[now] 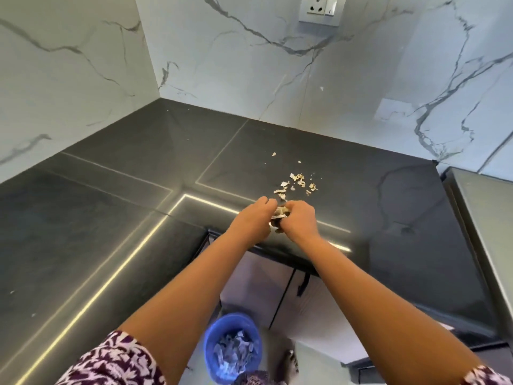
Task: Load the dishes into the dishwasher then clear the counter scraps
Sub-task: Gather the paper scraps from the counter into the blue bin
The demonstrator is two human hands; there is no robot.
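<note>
Near the front edge of the dark stone desk (361, 207), our left hand (254, 218) and right hand (299, 220) close together around a clump of pale papery scraps (281, 212); which hand bears it we cannot quite tell. More loose scraps (298, 183) lie just beyond. We should cup firmly, then carry them over the blue plastic bin (231, 347) below.

White marble walls (249, 65), wall socket (322, 8)
</note>
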